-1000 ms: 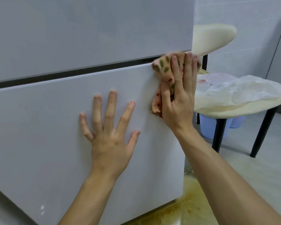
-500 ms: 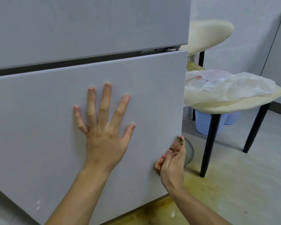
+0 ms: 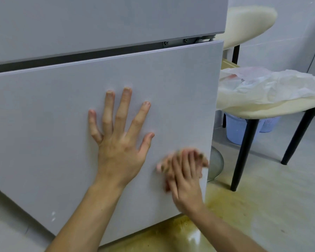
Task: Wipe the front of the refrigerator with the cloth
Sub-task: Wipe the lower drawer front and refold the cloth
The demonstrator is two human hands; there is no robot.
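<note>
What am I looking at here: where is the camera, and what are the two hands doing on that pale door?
There is no machine here. A person wears a wide-angle camera on the head, so the single view looks forward and down along their own arms. The big pale panel is the lower door of the refrigerator; the upper door sits above the dark gap. The left hand lies flat on the door with fingers spread and holds nothing. The right hand, blurred, presses a spotted cloth against the door near its right edge. To the right stands a cream chair with a white plastic bag on its seat and a blue basket beneath. A yellowish stain marks the floor.
</note>
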